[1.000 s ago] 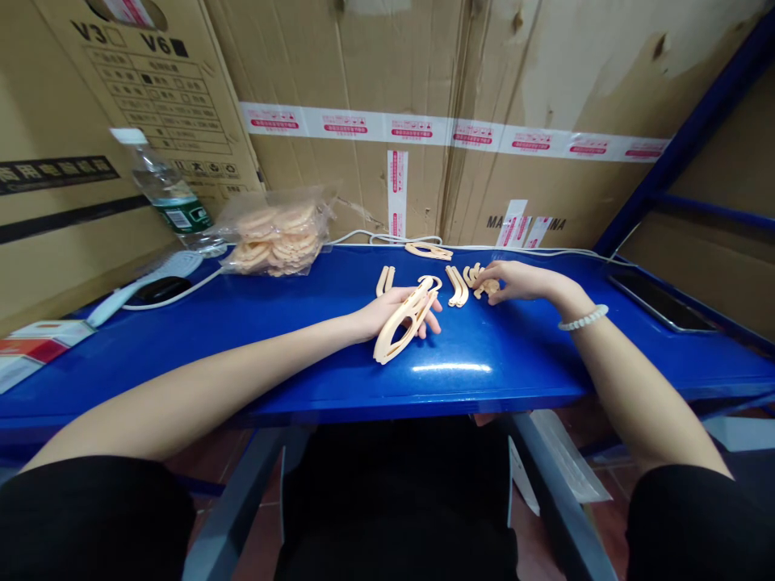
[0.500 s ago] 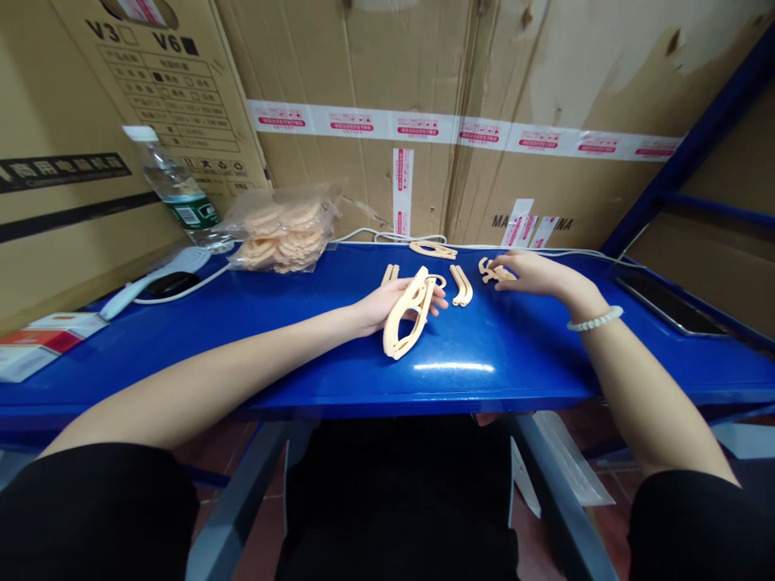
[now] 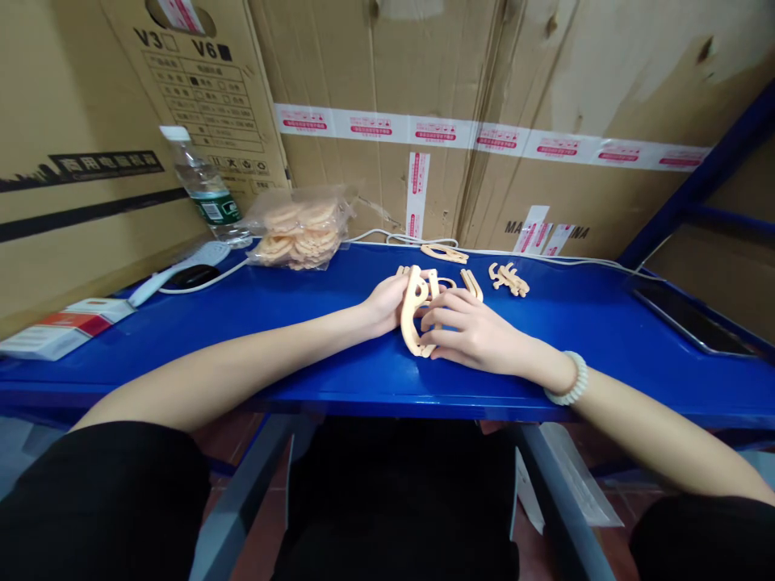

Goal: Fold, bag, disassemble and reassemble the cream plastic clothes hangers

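Observation:
My left hand (image 3: pixel 386 307) is closed around a beige plastic folding hanger (image 3: pixel 409 319), its curved arms folded together and tilted upright above the blue table. My right hand (image 3: pixel 475 329) has its fingers curled over the hanger's right side and lower end. Whether a small part sits under those fingers is hidden. Behind the hands lie pairs of curved hanger arms (image 3: pixel 471 284), partly covered. Another folded hanger (image 3: pixel 444 253) lies farther back. To the right is a small pile of beige hooks (image 3: pixel 509 279).
A clear bag of beige hangers (image 3: pixel 303 230) stands at the back left beside a water bottle (image 3: pixel 213 198). A white-and-red box (image 3: pixel 66 327), a light-coloured brush (image 3: pixel 175 270) and a black mouse (image 3: pixel 197 277) lie left. A phone (image 3: pixel 693 321) lies right. Cardboard boxes (image 3: pixel 375 186) wall the back.
My right hand has moved left from the pile of small hooks to the folding hanger in my left hand. The view has shifted slightly.

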`<state>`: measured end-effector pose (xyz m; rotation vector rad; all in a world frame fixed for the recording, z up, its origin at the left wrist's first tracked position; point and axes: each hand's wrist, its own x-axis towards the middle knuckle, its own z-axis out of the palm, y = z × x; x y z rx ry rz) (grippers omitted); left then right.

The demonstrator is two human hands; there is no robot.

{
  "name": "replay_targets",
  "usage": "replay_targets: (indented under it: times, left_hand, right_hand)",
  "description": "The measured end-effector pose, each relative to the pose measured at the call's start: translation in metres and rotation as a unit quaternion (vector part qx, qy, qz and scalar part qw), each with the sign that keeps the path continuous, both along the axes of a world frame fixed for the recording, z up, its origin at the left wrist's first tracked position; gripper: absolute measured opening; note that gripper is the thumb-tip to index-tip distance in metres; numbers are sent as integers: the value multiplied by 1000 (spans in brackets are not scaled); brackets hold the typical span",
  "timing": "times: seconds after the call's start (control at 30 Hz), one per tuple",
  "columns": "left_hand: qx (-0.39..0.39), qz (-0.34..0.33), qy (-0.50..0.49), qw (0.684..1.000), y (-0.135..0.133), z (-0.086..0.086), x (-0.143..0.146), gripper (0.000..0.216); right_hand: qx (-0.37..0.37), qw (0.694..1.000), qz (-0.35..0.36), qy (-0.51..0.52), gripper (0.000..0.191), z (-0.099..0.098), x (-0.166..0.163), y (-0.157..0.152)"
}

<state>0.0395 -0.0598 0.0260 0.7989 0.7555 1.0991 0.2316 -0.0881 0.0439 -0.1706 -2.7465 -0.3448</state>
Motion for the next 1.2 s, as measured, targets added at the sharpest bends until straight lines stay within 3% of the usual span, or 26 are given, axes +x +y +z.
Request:
replay_targets:
  times: [0.1, 0.27, 0.4, 0.57, 0.67, 0.83, 1.07, 1.2]
  left_hand:
    - [-21, 45, -16, 999, -11, 4, 3, 43]
    - [25, 70, 67, 995, -28, -3, 9, 14]
    - [56, 123, 114, 984, -34, -7, 11, 23]
    - [87, 162, 103, 977, -29, -11, 10, 17]
    - [139, 180, 96, 969, -22, -18, 9, 26]
    - [157, 182, 101, 965, -18, -23, 7, 30]
    - [184, 216, 137, 949, -18, -22, 4, 34]
    - [158, 223, 126, 954, -17, -24, 5, 35]
  right_hand:
    - [16, 1000, -14, -1, 22, -10, -2, 6]
    - [167, 984, -43, 35, 24, -14, -2, 12]
    - [245, 966, -78, 26, 25, -14, -1, 11]
    - [223, 954, -201, 4, 25, -17, -4, 10]
    - [186, 949, -252, -14, 26, -19, -4, 10]
    - [104, 968, -229, -19, 26, -18, 0, 12]
    - [173, 969, -177, -24, 28, -12, -1, 9]
    - [165, 973, -158, 43, 29, -1, 9, 15]
